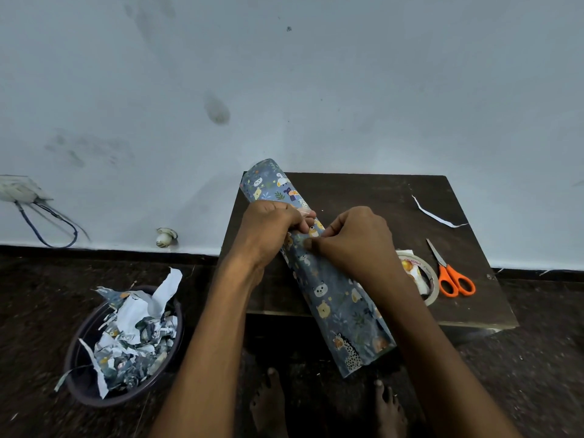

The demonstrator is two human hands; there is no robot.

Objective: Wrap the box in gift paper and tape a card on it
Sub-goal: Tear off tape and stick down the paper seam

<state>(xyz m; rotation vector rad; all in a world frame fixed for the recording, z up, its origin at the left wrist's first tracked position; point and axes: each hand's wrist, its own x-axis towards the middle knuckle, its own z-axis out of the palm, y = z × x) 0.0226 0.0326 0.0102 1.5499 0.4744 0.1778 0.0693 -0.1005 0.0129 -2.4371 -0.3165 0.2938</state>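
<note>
While both hands point(316, 235) pinch it, wrapped box point(319, 279) lies diagonally (far-left to near-right).

Low dark wooden table point(395, 191) stands against the wall point(284, 74) in front of me. Wall pale blue-grey, smudged with dark marks above and left of the table. Black skirting strip point(94, 249) runs along its foot. Floor point(38, 311) dark and speckled. Left of the table, a socket point(19, 188) with trailing wires on the wall. Light dim, even.
</note>
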